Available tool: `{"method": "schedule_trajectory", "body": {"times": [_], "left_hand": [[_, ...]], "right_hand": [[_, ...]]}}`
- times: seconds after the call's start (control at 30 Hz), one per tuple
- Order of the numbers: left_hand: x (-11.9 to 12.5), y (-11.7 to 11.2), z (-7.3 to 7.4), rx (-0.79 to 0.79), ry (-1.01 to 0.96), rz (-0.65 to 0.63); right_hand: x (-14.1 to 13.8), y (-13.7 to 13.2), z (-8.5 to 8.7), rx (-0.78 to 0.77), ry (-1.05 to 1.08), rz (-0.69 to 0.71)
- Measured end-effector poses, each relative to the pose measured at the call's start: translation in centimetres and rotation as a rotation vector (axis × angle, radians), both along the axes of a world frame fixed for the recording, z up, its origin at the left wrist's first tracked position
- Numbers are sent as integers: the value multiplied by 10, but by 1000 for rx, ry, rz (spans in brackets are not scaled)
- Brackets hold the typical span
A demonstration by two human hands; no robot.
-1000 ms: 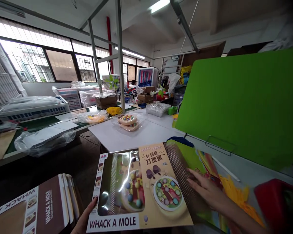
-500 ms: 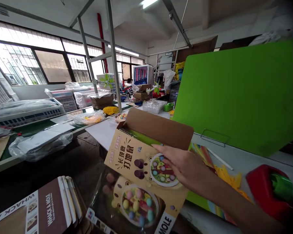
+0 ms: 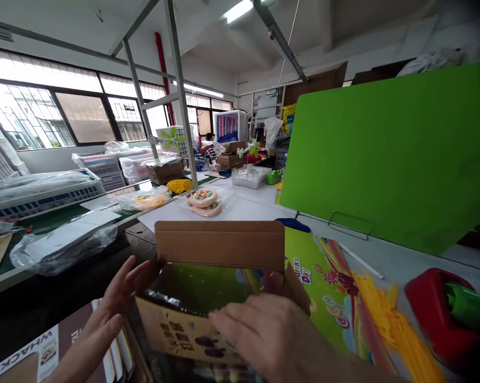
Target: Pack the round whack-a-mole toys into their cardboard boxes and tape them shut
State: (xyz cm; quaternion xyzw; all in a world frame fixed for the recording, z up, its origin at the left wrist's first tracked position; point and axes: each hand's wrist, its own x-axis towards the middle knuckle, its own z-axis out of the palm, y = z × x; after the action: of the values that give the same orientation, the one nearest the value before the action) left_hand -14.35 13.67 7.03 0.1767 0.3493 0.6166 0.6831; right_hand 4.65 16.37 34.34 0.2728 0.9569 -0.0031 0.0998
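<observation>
A cardboard toy box (image 3: 216, 250) stands opened up in front of me, its brown top flap raised and its printed front facing me. My right hand (image 3: 263, 332) lies over the front panel, fingers bent and pressed against it. My left hand (image 3: 112, 303) is at the box's left side, fingers stretched out and touching the side flap. Through the open top, the inside shows green and dark.
A stack of flat "WHACK A MOLE" box blanks (image 3: 44, 351) lies at the lower left. A colourful printed sheet (image 3: 343, 298) covers the table at right under a tilted green board (image 3: 383, 154). Bagged round toys (image 3: 203, 201) sit on the white table beyond.
The flat box has been turned and opened into a standing shape with its top flap up. My left hand has come up to its left side; my right hand slid to the front.
</observation>
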Motion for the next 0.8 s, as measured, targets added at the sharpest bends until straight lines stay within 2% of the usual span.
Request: {"method": "schedule_trajectory", "body": {"times": [0.1, 0.17, 0.23, 0.3, 0.37, 0.4, 0.47, 0.57, 0.67, 0.8], "left_hand": [[22, 15, 35, -108, -130, -135], [35, 18, 44, -131, -177, -190], [41, 20, 45, -122, -207, -192], [42, 23, 42, -132, -232, -174], [41, 25, 39, -160, -253, -149], [40, 26, 38, -171, -258, -134], [40, 28, 39, -180, -255, -113], [41, 27, 42, -181, -259, -111], [43, 26, 42, -188, -303, -96], [40, 32, 39, -227, -447, -174]], "right_hand": [[1, -10, -3, 149, 59, 76], [10, -14, 9, 202, -1, 69], [25, -19, 27, 245, -38, 40], [47, -27, 44, 328, 21, -97], [74, -37, 49, 441, 151, -341], [87, -43, 47, 458, 203, -465], [110, -53, 31, 389, 245, -621], [130, -62, -3, 279, 271, -693], [131, -63, -27, 272, 395, -746], [120, -55, -31, 163, 596, -825]]}}
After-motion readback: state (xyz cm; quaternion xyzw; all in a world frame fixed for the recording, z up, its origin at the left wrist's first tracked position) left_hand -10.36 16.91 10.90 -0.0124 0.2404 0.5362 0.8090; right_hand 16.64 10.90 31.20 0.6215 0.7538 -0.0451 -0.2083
